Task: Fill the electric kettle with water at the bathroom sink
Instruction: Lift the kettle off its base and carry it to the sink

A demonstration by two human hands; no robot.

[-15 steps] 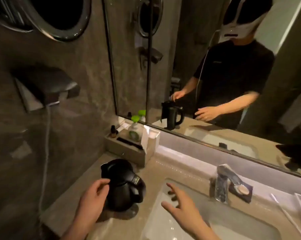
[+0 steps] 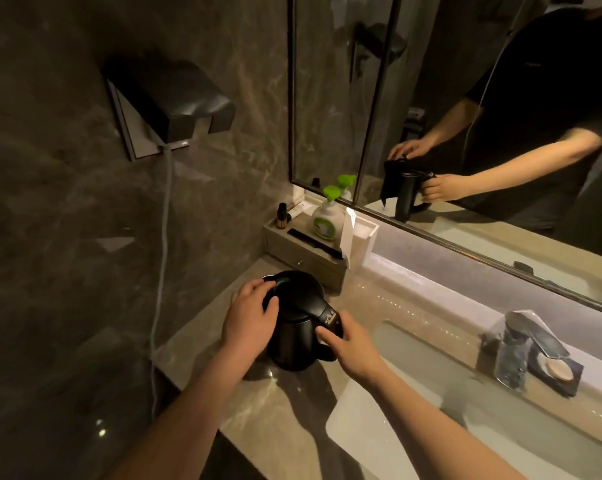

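A black electric kettle (image 2: 294, 327) stands upright on the stone counter (image 2: 258, 410), just left of the white sink basin (image 2: 413, 393). My left hand (image 2: 251, 317) lies over the left side of its closed lid, fingers curled on the rim. My right hand (image 2: 353, 342) is wrapped around the kettle's handle on the right side. The chrome faucet (image 2: 521, 337) sits at the far right behind the basin, well away from the kettle. No water is running.
Behind the kettle a tray (image 2: 303, 252) holds a green-capped soap bottle (image 2: 327, 220), a small brown bottle and a comb. A soap dish (image 2: 556, 372) lies by the faucet. A wall-mounted holder (image 2: 167, 105) trails a cord down the left wall. The mirror (image 2: 465, 98) reflects a person.
My right hand moved left from over the basin and took hold of the kettle's handle. My left hand shifted up onto the lid. The view dropped closer to the counter.
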